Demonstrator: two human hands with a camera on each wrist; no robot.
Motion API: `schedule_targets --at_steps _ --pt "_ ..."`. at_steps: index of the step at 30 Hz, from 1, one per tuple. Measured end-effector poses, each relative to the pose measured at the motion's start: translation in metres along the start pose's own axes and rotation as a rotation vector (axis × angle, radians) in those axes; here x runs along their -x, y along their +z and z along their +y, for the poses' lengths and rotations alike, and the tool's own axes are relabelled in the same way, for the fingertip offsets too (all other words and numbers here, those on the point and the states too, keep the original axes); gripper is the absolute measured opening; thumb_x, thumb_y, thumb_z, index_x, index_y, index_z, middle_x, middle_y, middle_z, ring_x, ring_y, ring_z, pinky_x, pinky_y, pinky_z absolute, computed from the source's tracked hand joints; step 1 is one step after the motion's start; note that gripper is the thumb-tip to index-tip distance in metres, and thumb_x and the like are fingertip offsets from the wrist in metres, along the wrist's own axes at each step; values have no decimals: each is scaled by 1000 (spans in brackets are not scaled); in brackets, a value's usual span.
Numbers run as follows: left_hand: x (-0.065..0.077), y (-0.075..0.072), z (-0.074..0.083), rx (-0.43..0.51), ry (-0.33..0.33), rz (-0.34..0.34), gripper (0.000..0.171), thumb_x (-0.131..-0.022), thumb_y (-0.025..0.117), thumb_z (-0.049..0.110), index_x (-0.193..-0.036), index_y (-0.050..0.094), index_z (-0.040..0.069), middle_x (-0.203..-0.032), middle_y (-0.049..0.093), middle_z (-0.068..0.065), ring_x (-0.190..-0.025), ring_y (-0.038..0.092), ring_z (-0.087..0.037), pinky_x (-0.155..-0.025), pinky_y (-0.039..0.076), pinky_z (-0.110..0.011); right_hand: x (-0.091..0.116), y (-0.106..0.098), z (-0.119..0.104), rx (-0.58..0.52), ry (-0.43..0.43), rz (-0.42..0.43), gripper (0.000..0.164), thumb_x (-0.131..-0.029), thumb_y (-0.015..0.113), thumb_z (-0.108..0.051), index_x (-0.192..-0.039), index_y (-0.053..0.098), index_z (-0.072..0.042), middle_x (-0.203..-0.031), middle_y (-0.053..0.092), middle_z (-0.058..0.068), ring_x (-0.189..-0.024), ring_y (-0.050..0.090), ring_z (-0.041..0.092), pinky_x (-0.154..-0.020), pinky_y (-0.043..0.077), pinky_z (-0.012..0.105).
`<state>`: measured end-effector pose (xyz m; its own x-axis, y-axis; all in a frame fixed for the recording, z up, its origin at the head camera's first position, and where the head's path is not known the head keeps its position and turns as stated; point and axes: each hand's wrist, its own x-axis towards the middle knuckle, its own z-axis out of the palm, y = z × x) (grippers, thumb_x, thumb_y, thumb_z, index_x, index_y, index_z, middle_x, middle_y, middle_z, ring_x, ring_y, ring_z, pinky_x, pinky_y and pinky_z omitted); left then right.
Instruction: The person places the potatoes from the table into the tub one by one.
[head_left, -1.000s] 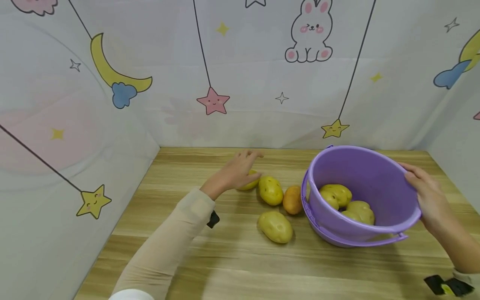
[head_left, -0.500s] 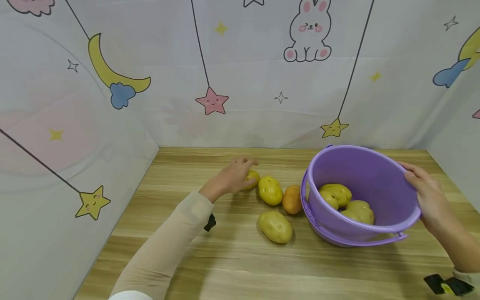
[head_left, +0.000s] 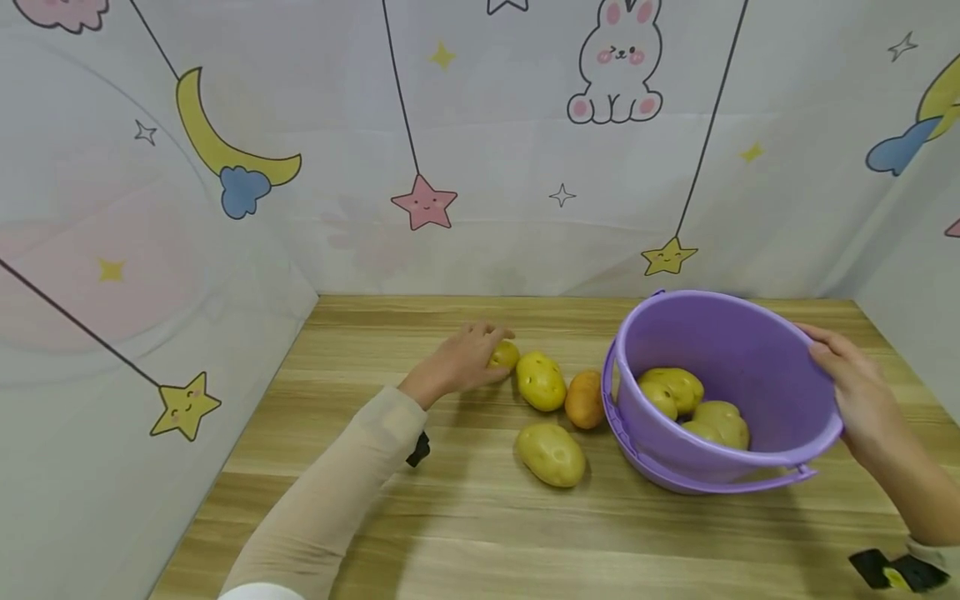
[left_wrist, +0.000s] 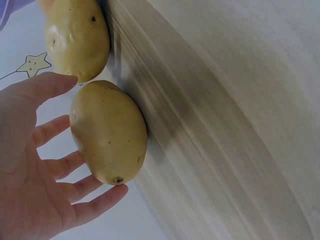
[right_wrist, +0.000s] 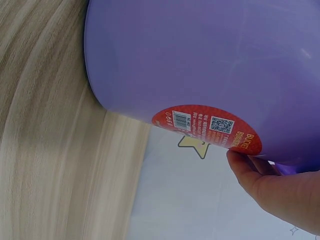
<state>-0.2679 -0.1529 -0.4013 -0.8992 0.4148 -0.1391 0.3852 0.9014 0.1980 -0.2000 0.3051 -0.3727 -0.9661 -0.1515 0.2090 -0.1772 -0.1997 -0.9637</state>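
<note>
My left hand (head_left: 468, 358) is at the leftmost yellow potato (head_left: 504, 356) on the table. In the left wrist view its fingers are spread along one side of that potato (left_wrist: 109, 132), some fingertips hidden behind it. The thumb lies near the gap towards a second potato (left_wrist: 77, 40); a firm grip does not show. At the right, my right hand (head_left: 862, 392) grips the rim of a purple bucket (head_left: 780, 375), which tilts towards the left. Inside the bucket lie several potatoes (head_left: 720, 423). The right wrist view shows fingers on the bucket wall (right_wrist: 200, 60) beside a red label (right_wrist: 207, 127).
Between the left hand and the bucket lie a yellow potato (head_left: 541, 381), an orange-brown potato (head_left: 585, 400) close to the bucket, and a pale potato (head_left: 551, 454) nearer the front. The wood-grain table (head_left: 480, 533) meets a printed cloth backdrop (head_left: 495, 250) behind.
My left hand has come down and slightly back onto the leftmost potato, its fingers now lower about it. The right hand and the bucket have stayed in place.
</note>
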Motion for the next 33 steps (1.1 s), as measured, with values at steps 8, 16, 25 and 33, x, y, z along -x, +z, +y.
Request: schedule_targets --at_steps 8,16,25,33 --pt "0 5 -2 -17 -16 -30 60 -99 62 38 -152 38 22 -150 38 -16 -134 39 -40 -94 46 -56 1 0 0 -12 -5 -11 43 -107 33 -3 -121 69 -22 -109 68 -8 -85 68 8 -65 55 22" --pt "-1 10 -5 -50 -14 -25 61 -98 63 38 -150 37 21 -148 39 -17 -132 41 -40 -94 46 -55 -1 -2 3 47 -12 -1 37 -108 37 -8 -124 67 -22 -110 67 -8 -84 68 9 -64 55 22" --pt "-5 11 -8 -12 -27 -32 61 -99 61 40 -151 35 22 -149 38 -17 -131 41 -39 -93 47 -54 -4 -5 4 49 -13 -11 36 -108 37 -9 -125 66 -21 -110 67 -7 -84 68 9 -64 55 23" --pt "-5 12 -9 27 -32 -31 61 -99 62 39 -150 35 21 -149 38 -18 -131 40 -40 -94 46 -53 -6 -5 2 -3 -2 -20 41 -107 34 -4 -122 68 -22 -108 69 -7 -83 69 10 -63 55 23"
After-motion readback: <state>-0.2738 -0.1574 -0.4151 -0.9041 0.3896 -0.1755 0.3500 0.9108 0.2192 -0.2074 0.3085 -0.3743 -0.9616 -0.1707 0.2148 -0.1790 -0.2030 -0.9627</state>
